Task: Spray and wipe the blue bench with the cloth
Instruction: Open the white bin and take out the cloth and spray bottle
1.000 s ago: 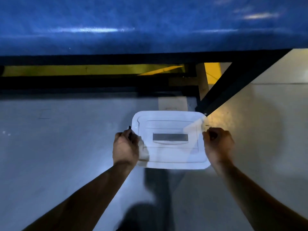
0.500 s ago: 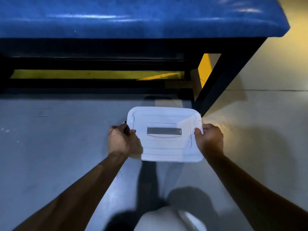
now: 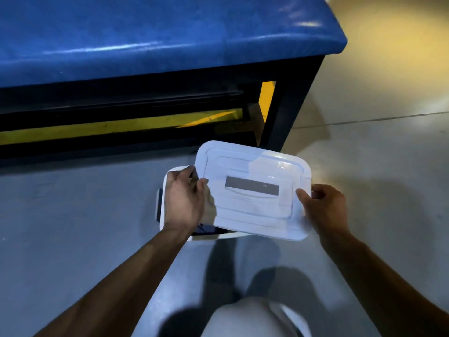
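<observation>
The blue bench [image 3: 158, 35] fills the top of the view, its padded top resting on a black frame. Below it, on the floor, stands a white plastic box [image 3: 167, 181]. I hold its white lid [image 3: 252, 193] lifted and shifted to the right of the box. My left hand [image 3: 184, 198] grips the lid's left edge and my right hand [image 3: 325, 207] grips its right edge. The box's inside is mostly hidden under the lid and my left hand. No cloth or spray bottle shows.
The grey floor [image 3: 73, 227] spreads to the left and right of the box. A black bench leg [image 3: 289, 113] stands just behind the lid, with yellow floor marking [image 3: 116, 125] under the bench. My white-clad knee [image 3: 245, 317] is at the bottom.
The lid has come off the box and moved up and to the right in both hands, uncovering the box's left rim. The view has pulled back, so more of the bench top shows.
</observation>
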Demonstrator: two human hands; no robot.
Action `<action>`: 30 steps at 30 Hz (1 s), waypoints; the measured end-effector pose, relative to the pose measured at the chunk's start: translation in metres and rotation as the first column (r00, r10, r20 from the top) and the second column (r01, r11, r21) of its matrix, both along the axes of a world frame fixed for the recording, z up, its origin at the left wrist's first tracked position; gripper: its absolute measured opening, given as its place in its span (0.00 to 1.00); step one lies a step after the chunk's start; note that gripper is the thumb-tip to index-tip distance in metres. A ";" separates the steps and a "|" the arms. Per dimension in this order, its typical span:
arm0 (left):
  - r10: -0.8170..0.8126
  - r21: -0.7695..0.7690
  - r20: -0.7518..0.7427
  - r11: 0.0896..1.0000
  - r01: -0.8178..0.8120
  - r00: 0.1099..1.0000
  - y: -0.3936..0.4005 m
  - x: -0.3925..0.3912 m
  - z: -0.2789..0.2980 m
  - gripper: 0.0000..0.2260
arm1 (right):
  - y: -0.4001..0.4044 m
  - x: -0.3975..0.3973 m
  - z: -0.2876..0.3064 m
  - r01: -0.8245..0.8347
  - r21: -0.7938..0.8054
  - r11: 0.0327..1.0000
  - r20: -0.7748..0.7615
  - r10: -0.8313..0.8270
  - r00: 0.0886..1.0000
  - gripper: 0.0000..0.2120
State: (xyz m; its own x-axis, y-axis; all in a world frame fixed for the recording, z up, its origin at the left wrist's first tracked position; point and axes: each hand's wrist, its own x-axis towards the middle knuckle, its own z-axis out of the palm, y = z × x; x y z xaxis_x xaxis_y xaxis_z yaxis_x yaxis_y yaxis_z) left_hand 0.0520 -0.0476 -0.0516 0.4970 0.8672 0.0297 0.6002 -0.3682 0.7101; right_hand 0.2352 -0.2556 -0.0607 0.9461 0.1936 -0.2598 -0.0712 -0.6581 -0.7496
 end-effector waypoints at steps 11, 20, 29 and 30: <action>-0.566 0.213 -0.265 0.755 0.620 0.780 -0.056 0.159 -0.007 0.10 | -0.134 -0.004 -0.031 0.515 0.172 0.840 -0.440 -0.402 0.803 0.12; -0.699 -0.083 -0.486 0.634 0.769 0.524 -0.124 0.226 -0.069 0.17 | -0.171 -0.039 -0.117 0.634 0.011 0.773 -0.601 -0.501 0.622 0.09; -0.625 -0.103 -0.677 0.603 0.791 0.388 -0.126 0.229 -0.141 0.32 | -0.174 -0.034 -0.144 0.521 -0.091 0.849 -0.489 -0.494 0.719 0.11; -0.626 -0.098 -0.676 0.600 0.794 0.390 -0.126 0.229 -0.141 0.32 | -0.175 -0.034 -0.145 0.517 -0.091 0.851 -0.492 -0.490 0.720 0.12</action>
State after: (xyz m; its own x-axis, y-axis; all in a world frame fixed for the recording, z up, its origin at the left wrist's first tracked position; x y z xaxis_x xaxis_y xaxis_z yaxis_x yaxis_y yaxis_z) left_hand 0.2808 -0.1738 -0.1928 0.8958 0.1949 -0.3994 0.2732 -0.9504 0.1489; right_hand 0.2014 -0.4309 -0.2059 0.6609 -0.2497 -0.7078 -0.7386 -0.3835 -0.5544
